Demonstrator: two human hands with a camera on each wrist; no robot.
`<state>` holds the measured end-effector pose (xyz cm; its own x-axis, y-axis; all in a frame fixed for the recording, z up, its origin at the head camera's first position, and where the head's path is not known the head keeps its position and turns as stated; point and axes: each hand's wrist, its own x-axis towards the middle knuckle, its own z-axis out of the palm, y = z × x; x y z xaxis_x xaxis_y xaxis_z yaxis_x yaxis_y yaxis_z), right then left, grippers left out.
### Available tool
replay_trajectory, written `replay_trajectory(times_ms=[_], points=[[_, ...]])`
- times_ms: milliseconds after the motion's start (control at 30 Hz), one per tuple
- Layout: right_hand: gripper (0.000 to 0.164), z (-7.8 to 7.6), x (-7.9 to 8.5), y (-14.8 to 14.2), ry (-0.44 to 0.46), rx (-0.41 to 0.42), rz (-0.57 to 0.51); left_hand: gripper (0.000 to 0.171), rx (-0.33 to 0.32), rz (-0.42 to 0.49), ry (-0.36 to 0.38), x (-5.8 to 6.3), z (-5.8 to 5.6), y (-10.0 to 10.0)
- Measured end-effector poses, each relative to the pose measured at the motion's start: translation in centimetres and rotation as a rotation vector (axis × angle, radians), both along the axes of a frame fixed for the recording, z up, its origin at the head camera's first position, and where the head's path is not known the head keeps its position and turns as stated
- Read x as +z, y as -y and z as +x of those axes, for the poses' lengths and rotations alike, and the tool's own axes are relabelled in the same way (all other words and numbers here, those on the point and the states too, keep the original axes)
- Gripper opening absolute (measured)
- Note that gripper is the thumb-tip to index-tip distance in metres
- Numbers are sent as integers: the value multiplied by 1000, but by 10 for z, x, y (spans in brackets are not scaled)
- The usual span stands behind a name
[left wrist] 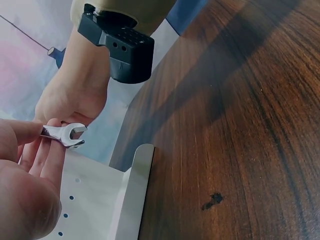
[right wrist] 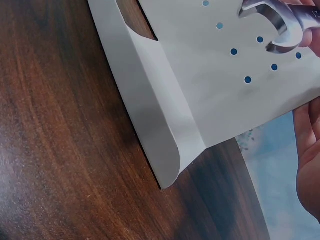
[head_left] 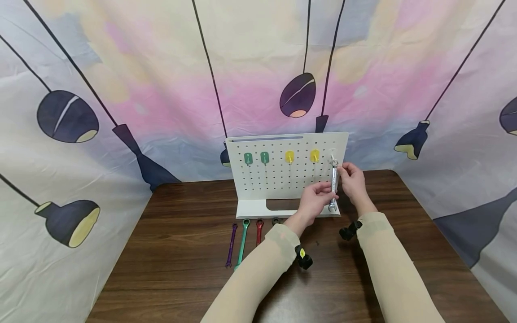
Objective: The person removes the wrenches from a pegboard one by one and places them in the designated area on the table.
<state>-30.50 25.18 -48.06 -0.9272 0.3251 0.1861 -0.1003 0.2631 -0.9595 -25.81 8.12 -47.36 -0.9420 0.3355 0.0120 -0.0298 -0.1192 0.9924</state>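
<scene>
A silver combination wrench (head_left: 334, 186) stands upright in front of the right side of a white pegboard (head_left: 278, 193). Its ring end is at a pale hook (head_left: 333, 157); whether it hangs there I cannot tell. My left hand (head_left: 313, 202) pinches the wrench low down, near the open end, between thumb and fingers. In the left wrist view the wrench's open end (left wrist: 72, 135) sticks out past the fingertips. My right hand (head_left: 353, 185) grips the pegboard's right edge beside the wrench, some fingers (right wrist: 305, 130) passing behind the board.
Two green hooks (head_left: 264, 157) and two yellow hooks (head_left: 289, 156) are on the board. Purple (head_left: 231, 246), green (head_left: 243, 242) and red (head_left: 259, 231) wrenches lie on the wooden table (head_left: 169, 269), beside a dark one (head_left: 276, 220) partly hidden by my left arm. A patterned cloth hangs behind.
</scene>
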Motion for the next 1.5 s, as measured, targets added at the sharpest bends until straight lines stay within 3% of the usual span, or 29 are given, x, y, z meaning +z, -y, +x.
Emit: replay_trajectory(times_ms=[567,1500], points=[[25,1,0,-1,6,-3,33,25,17,13,17,6,6,-1],[25,0,0,-1,4,-7,50,27,-22,88,34,15,12,2]])
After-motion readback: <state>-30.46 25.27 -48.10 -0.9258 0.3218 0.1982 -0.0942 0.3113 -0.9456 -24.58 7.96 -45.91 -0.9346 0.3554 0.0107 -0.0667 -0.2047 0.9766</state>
